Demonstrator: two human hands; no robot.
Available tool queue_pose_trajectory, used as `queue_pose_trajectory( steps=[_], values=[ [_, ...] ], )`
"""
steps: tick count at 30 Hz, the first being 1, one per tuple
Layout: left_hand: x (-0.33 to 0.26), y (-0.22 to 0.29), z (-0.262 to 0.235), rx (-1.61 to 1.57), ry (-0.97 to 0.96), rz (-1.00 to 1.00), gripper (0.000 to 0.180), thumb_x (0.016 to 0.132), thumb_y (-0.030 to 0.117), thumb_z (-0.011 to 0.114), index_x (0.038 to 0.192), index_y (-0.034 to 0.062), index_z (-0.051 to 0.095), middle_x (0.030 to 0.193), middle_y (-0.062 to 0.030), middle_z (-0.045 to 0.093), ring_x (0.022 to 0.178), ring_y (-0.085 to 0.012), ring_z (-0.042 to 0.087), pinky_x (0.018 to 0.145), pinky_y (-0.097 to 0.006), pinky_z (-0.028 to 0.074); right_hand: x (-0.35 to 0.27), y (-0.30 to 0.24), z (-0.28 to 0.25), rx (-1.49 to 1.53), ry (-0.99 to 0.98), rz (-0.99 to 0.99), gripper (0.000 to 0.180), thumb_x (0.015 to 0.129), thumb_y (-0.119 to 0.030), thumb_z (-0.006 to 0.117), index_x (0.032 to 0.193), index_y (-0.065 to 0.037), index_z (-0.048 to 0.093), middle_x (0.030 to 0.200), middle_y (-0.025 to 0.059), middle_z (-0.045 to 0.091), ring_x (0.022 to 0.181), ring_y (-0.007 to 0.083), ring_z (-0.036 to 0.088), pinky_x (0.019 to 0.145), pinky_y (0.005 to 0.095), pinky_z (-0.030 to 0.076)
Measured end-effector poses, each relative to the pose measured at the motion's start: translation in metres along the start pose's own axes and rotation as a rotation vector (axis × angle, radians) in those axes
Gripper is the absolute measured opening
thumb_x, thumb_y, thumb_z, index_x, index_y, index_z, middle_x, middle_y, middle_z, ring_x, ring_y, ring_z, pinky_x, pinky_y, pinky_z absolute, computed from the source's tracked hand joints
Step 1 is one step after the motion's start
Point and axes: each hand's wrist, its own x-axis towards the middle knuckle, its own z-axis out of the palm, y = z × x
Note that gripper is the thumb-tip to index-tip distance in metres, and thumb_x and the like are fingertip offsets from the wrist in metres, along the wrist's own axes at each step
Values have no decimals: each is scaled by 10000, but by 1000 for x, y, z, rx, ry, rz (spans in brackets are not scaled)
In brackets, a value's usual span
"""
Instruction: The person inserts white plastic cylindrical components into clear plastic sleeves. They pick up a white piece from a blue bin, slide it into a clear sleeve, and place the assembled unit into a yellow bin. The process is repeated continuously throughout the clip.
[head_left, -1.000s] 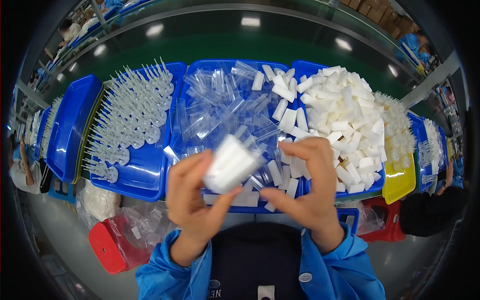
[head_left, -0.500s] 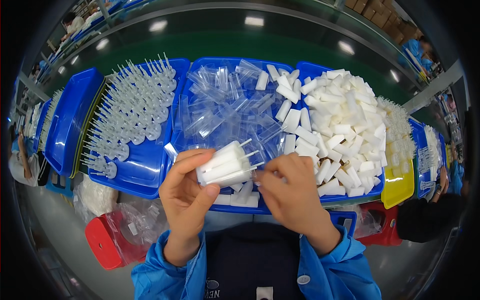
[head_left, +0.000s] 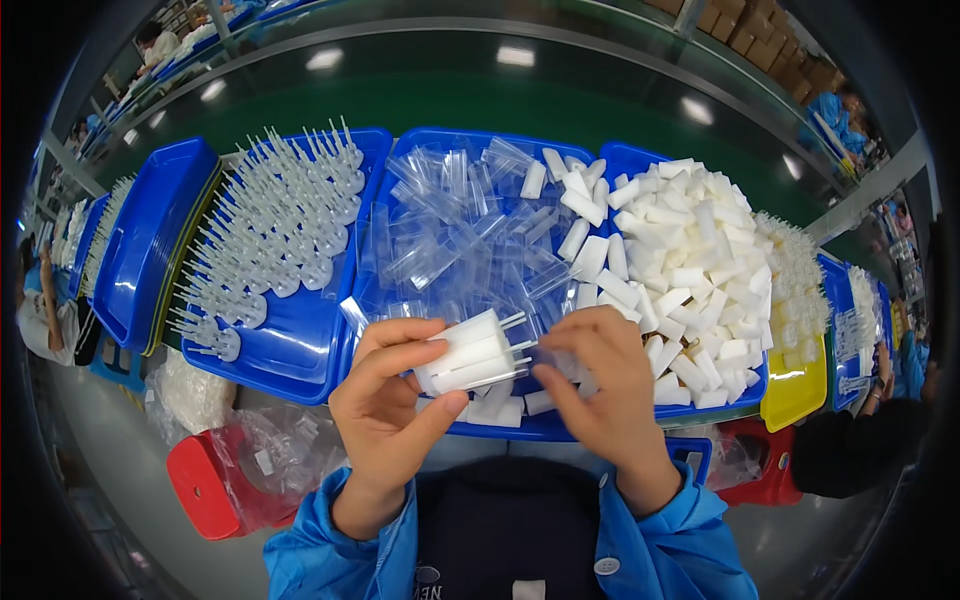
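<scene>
The bundle of white foam-tipped sticks (head_left: 468, 352) sits in your left hand (head_left: 385, 400), just above the near rim of the middle blue tray (head_left: 520, 430). Thumb and fingers close around the white blocks, and the thin stems point right, toward your right hand (head_left: 600, 395). That right hand curls loosely at the stem ends, its fingertips pinched on what looks like a clear plastic sleeve (head_left: 545, 352); whether the sleeve already touches a stem is hard to tell.

By the look of it you are at the fitting step: one hand steadies the bundle while the other brings a clear piece to the stems. The next move seems to call for a level bundle and a straight line-up, since the stems are thin and would likely bend if pushed off-axis.

Behind your hands the middle tray holds loose clear sleeves (head_left: 450, 230). The tray on the right is heaped with white foam blocks (head_left: 690, 270), and the left blue tray (head_left: 290, 350) carries rows of upright white stick parts (head_left: 280, 220). A yellow tray (head_left: 795, 395) sits further right, and a red bin (head_left: 205, 490) lies at lower left.
</scene>
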Motion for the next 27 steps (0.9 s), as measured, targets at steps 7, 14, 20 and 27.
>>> queue_pose_trajectory(
  steps=[7, 14, 20, 27],
  values=[
    [-3, 2, 3, 75, -38, -35, 377, 729, -116, 714, 1089, -35, 635, 1224, -189, 507, 1107, -262, 584, 891, -350, 539, -5, -2, -11, 760, 133, 211, 226, 860, -68, 633, 1071, 8, 602, 1082, 144, 648, 968, 200, 597, 875, 305, 444],
    [-4, 3, 16, 97, -75, -61, 365, 726, -109, 732, 1072, -20, 655, 1197, -167, 522, 1068, -247, 607, 876, -338, 549, -6, -6, -15, 734, -12, 42, 246, 861, -41, 618, 1099, 14, 587, 1129, 163, 646, 1018, 230, 613, 892, 342, 457],
    [-5, 6, 19, 106, -51, -76, 331, 733, -87, 734, 1048, -21, 660, 1186, -166, 527, 1038, -229, 617, 837, -319, 546, -7, -22, -15, 1008, 20, 104, 266, 848, 10, 609, 1112, 25, 579, 1139, 209, 624, 1037, 255, 611, 869, 335, 474],
    [-6, 2, 16, 110, -41, -61, 313, 723, -77, 735, 1023, -17, 666, 1173, -157, 537, 974, -186, 610, 788, -275, 507, -8, -13, -24, 674, 171, 81, 220, 858, 16, 601, 1070, 68, 631, 1087, 174, 562, 895, 180, 576, 781, 270, 466]
  ],
)
